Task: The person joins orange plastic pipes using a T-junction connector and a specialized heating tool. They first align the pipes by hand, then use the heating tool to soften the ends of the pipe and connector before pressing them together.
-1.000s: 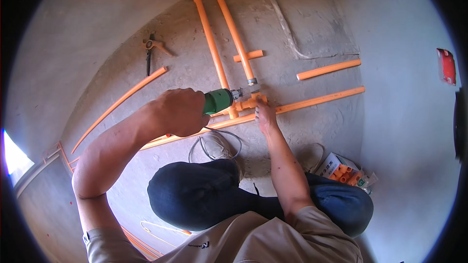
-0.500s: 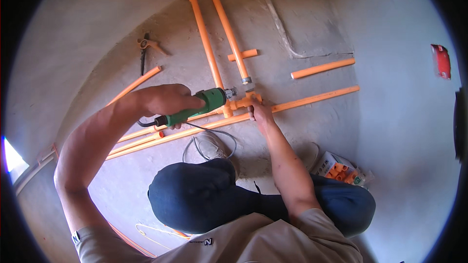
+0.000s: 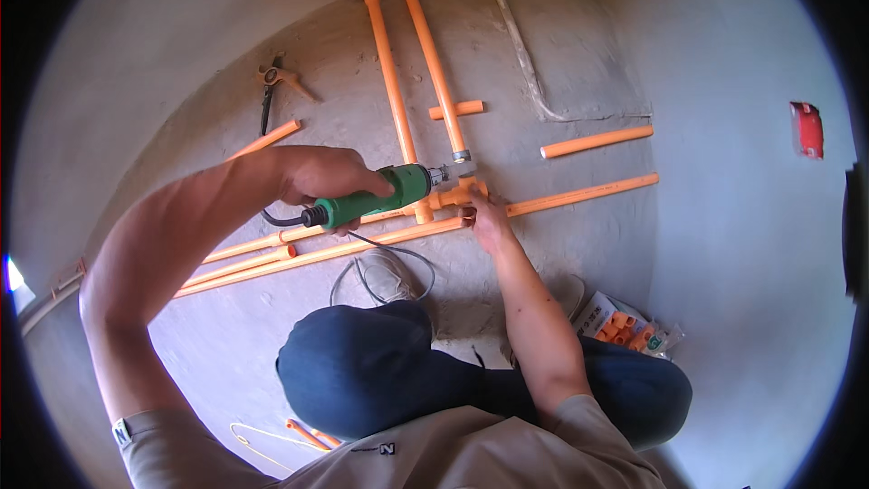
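One green tool (image 3: 367,204) lies within the left fingers (image 3: 373,183).

A logo (image 3: 387,448) marks the beige shirt (image 3: 471,453), another its left sleeve (image 3: 163,444); dark characters (image 3: 593,313) mark a white box (image 3: 597,302) ahead-right of the shirt.

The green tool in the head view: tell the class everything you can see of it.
The green tool has a roughly cylindrical, plastic-looking body, a black ribbed rear end with a dark cord and a metallic-looking front. It slants, front toward the picture's upper right, near the end of an orange pipe and an orange fitting. The left hand wraps its body, hiding part of it. Whether its tip touches either is unclear.
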The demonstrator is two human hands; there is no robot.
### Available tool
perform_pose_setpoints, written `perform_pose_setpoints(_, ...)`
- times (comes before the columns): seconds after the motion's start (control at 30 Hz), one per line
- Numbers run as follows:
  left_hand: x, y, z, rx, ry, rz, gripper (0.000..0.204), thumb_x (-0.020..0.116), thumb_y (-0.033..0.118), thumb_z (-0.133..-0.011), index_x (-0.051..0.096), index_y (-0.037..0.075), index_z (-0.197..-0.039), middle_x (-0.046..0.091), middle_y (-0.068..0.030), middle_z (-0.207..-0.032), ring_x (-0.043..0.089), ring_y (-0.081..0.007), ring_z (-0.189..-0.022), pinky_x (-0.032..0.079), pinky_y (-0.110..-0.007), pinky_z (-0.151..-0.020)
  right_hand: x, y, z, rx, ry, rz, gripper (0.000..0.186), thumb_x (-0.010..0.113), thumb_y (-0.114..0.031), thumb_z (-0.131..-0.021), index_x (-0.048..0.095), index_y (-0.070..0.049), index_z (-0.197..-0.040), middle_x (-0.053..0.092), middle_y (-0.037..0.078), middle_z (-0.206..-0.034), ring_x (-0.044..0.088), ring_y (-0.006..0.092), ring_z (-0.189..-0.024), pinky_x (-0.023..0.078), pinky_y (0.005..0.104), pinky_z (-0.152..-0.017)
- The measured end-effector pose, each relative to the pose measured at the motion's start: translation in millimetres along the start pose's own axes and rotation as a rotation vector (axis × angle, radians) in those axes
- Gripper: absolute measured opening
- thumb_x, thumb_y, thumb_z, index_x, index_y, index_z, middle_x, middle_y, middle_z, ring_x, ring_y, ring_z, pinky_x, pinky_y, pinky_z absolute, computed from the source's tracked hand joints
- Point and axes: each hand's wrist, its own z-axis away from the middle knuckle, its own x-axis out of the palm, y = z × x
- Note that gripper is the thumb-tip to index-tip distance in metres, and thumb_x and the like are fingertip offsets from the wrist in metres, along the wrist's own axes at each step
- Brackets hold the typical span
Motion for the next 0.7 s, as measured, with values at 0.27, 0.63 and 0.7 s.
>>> perform_pose_setpoints(0.27,10.4,2.4,2.8,-0.162,0.019,-0.022,0.044,0.056,0.031,-0.097,0.053,-0.008,-0.116,0.066,-0.0160,-0.091,0.068,-0.0198,-0.071,0.058,-0.032,-0.061,6.1,2.1,-4.9,-0.013,0.026,0.043,0.027,0.067,-0.034,-0.097,0.056,-0.009,-0.099,0.056,0.001,-0.068,0.054,0.0126,-0.051,0.042,0.0292,-0.044)
perform_pose_setpoints(0.63,40.8,39.6,11.0,-0.187,0.185,-0.276,0.036,0.055,0.028,-0.096,0.058,-0.007,-0.093,0.062,-0.0116,-0.078,0.063,-0.0185,-0.061,0.054,-0.035,-0.058,-0.6,4.8,-7.4,-0.059,-0.031,0.033,0.027,0.066,-0.035,-0.097,0.059,-0.008,-0.097,0.053,0.000,-0.066,0.051,0.0110,-0.050,0.037,0.0279,-0.043)
perform_pose_setpoints(0.7,42.5,42.6,12.2,-0.207,0.208,-0.296,0.036,0.055,0.029,-0.096,0.059,-0.006,-0.091,0.062,-0.0114,-0.076,0.064,-0.0189,-0.060,0.053,-0.035,-0.058,-0.4,4.0,-6.7,-0.059,-0.047,0.036,0.028,0.066,-0.035,-0.097,0.059,-0.008,-0.096,0.053,0.000,-0.066,0.050,0.0109,-0.050,0.037,0.0279,-0.043)
